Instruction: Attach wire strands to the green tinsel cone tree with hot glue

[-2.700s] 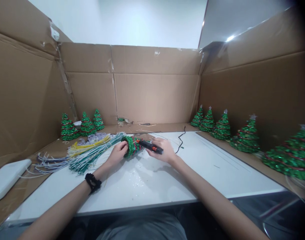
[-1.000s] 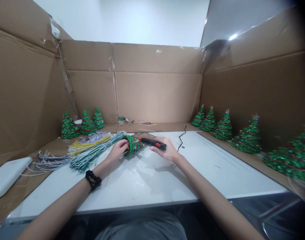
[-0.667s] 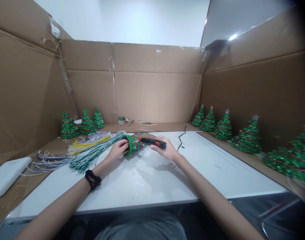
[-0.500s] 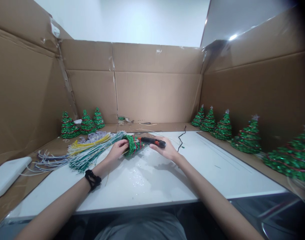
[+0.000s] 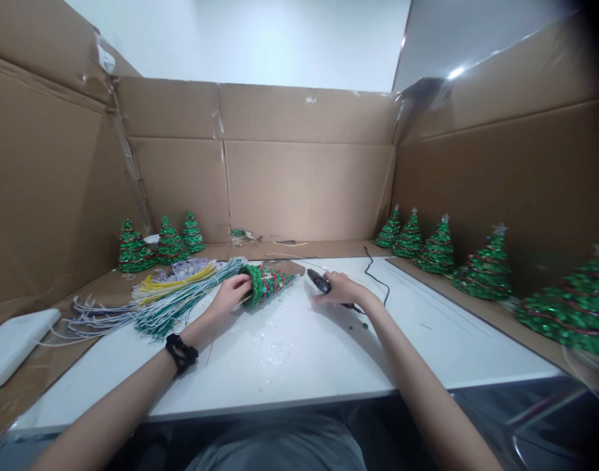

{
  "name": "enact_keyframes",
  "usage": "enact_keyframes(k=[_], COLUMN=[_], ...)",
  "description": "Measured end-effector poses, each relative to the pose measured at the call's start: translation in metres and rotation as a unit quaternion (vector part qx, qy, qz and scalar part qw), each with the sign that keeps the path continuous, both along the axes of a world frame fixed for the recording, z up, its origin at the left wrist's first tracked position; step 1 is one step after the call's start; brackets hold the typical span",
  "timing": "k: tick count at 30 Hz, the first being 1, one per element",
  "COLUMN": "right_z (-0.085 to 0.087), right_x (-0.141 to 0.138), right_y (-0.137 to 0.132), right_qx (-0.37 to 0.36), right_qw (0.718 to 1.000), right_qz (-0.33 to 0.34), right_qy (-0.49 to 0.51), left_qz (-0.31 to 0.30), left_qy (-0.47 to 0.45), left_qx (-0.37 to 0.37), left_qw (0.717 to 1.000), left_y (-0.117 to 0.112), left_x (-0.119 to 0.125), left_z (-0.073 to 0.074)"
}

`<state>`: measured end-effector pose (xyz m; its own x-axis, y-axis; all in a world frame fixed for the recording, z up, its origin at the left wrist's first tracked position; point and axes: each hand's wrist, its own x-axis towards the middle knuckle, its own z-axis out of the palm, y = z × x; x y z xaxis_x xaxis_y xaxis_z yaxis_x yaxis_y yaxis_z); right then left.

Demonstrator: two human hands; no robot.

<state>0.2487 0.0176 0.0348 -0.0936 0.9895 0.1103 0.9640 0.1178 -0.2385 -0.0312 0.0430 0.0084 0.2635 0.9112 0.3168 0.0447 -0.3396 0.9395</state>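
My left hand (image 5: 232, 292) is closed round the wide base of a small green tinsel tree (image 5: 270, 283) with red beads, which lies on its side on the white table (image 5: 299, 353), tip pointing right. My right hand (image 5: 342, 290) grips a black glue gun (image 5: 321, 282) low over the table, to the right of the tree's tip and apart from it. The gun's black cord (image 5: 376, 278) trails back from the hand. A black band sits on my left wrist.
A bundle of green, yellow and white wires (image 5: 169, 294) lies left of the tree. Finished tinsel trees stand at back left (image 5: 158, 243) and along the right wall (image 5: 436, 248). Cardboard walls (image 5: 304, 176) enclose the table. A white flat box (image 5: 14, 347) lies at far left.
My right hand has pulled the glue gun away from the tree's tip, to the right and down towards the table; the cord has shifted right. My left hand and the tree have stayed put.
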Motion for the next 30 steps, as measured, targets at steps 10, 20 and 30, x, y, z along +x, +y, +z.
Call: enact_keyframes(k=[10,20,30], right_z=[0.005,0.002,0.000], right_x=[-0.047,-0.089,-0.103], right_y=[0.003,0.026,0.031], right_qx=[0.138,0.214,0.241], right_qw=[0.939,0.912,0.907], right_qz=[0.250,0.263,0.251], right_qy=[0.192,0.229,0.238], left_qz=[0.002,-0.015,0.005], left_qy=[-0.014,-0.028,0.015], left_qx=[0.000,-0.024,0.013], left_qw=[1.000,0.999,1.000], left_y=[0.005,0.009,0.012], left_x=[0.000,0.000,-0.001], left_z=[-0.005,-0.006,-0.012])
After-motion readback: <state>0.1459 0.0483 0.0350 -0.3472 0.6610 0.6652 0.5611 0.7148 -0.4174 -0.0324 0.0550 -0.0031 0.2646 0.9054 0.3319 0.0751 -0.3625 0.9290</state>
